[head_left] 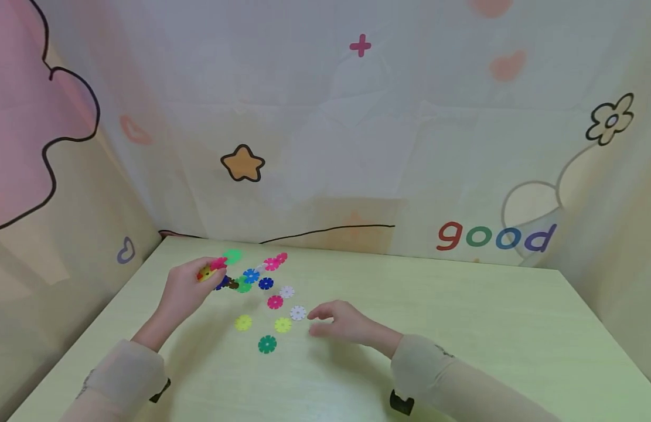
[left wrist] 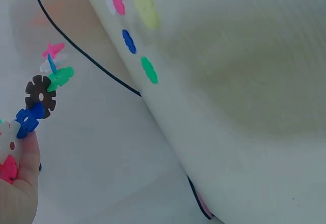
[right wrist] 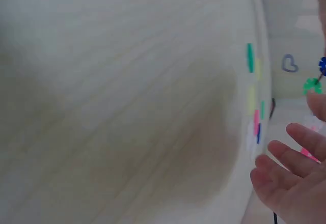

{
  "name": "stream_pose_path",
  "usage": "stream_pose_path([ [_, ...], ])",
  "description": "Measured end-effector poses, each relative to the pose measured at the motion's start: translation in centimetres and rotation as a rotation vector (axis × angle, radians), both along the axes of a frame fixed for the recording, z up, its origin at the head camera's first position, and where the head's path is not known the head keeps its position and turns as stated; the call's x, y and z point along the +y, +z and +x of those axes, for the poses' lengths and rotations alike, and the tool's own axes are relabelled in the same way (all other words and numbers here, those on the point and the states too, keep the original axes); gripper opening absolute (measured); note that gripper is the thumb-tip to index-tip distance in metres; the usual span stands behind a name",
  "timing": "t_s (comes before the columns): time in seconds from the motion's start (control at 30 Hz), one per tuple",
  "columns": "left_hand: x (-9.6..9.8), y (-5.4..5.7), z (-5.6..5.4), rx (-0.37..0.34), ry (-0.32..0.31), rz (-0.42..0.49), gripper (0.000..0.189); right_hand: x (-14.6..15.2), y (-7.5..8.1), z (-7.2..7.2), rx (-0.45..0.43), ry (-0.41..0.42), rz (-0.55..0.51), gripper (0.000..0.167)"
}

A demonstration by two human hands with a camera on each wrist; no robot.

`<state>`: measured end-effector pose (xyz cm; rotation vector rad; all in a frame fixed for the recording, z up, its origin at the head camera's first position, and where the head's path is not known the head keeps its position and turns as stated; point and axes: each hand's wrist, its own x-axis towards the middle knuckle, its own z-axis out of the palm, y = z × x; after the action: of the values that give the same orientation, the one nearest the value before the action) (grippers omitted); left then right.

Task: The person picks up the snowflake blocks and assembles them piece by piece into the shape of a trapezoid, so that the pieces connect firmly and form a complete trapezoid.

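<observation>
Step in hand, as I judge it: linking flower-shaped plastic discs into a chain. The chain [head_left: 251, 275] is at the far left, held up off the desk [head_left: 462, 340]; the left wrist view shows it against the wall [head_left: 325, 135]. A brown disc [left wrist: 48, 99] sits between blue and green ones along it.

Left hand [head_left: 185, 287]: thumb and fingers pinch the chain's left end, arm reaching up the desk's left side, chain trailing off to the right.

Right hand [head_left: 341, 321]: holds nothing, thumb and fingers spread with a gap between, pointing left. Looks raised, shadow below it. Nearest thing is a loose white disc [head_left: 297, 313], just beside the fingertips, apparently not touched.

Other loose discs lie left of the right hand: pink [head_left: 275, 302], dark blue [head_left: 266, 283], two yellow, with a dark green one [head_left: 267, 344] nearest.

Next move likely calls for the right hand lowering and pinching one loose disc by its rim, left hand keeping the chain steady.
</observation>
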<state>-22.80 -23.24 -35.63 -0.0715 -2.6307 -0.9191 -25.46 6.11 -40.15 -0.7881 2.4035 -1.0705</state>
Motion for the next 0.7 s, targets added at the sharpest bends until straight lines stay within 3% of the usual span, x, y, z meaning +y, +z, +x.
stream_pose_path([
  [0.17, -0.9, -0.3, -0.2, -0.015, 0.027, 0.000, 0.032, -1.5, -0.8, -0.5, 0.121, 0.094, 0.259, 0.051],
  [0.3, -1.1, -0.5, -0.2, -0.030, 0.034, 0.002, 0.033, -2.0, -1.0, -0.7, 0.199, 0.151, 0.365, 0.060],
  [0.53, -0.9, -0.7, -0.1, -0.029, 0.023, 0.003, 0.032, -1.4, -1.1, -0.8, 0.193, 0.125, 0.409, 0.062],
  [0.7, -0.7, -0.9, -0.1, -0.049, 0.011, 0.006, 0.032, 0.5, -0.7, -1.1, 0.204, 0.098, 0.367, 0.059],
])
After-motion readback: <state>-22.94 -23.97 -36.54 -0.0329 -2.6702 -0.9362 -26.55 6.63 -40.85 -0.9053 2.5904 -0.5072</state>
